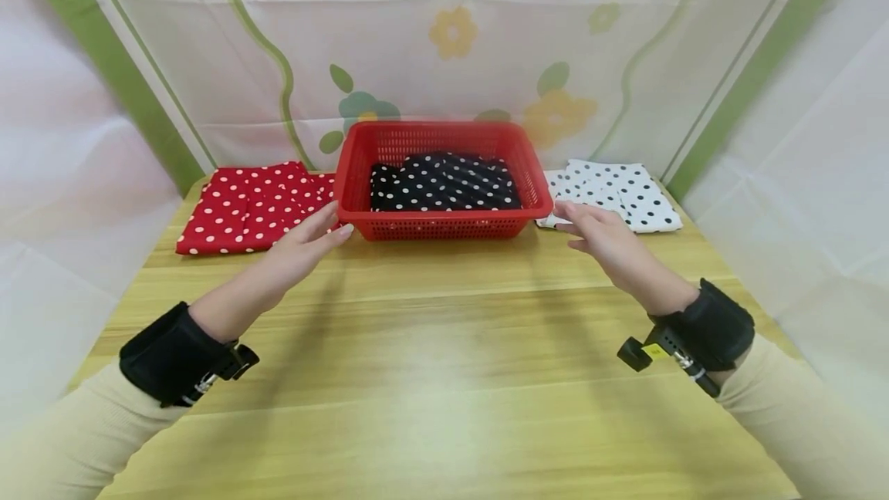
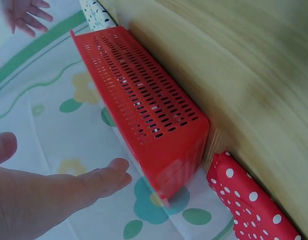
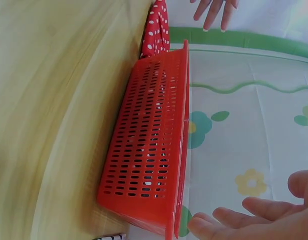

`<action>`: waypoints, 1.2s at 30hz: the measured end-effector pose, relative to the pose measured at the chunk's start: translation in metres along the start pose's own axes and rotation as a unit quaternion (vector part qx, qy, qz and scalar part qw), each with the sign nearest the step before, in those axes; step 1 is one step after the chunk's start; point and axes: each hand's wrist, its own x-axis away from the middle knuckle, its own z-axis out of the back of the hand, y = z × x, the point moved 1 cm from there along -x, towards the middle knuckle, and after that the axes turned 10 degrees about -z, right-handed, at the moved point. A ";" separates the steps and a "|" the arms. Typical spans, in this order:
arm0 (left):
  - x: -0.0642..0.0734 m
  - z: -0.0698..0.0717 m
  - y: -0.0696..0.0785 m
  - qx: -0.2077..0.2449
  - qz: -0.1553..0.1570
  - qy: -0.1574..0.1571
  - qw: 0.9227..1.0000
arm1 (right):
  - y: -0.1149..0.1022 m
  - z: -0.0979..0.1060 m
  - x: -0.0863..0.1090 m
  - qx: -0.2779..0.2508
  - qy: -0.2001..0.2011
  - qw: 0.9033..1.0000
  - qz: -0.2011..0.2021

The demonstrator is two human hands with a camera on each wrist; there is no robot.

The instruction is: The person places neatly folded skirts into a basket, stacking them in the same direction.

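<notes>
A red plastic basket (image 1: 444, 227) with slotted walls stands on the table, and folded black cloth with white dots (image 1: 444, 182) lies inside it. My left hand (image 1: 295, 259) is at the basket's left side, its fingers extended. In the left wrist view these fingers (image 2: 111, 178) appear slightly apart from the rim. At the opposite side is my right hand (image 1: 614, 251), fingers loosely extended and holding nothing. The right wrist view has its fingertips (image 3: 204, 227) close to the rim; whether they touch it I cannot tell.
Folded red cloth with white dots (image 1: 253, 208) lies left of the basket. On the right lies folded white cloth with black dots (image 1: 625, 195). A flower-printed curtain (image 1: 451, 83) hangs behind the wooden table (image 1: 430, 376), and pale fabric hangs along both sides.
</notes>
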 end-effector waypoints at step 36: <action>0.030 -0.020 -0.047 0.005 0.011 -0.039 0.999 | 0.033 -0.034 0.018 0.006 -0.032 0.999 0.018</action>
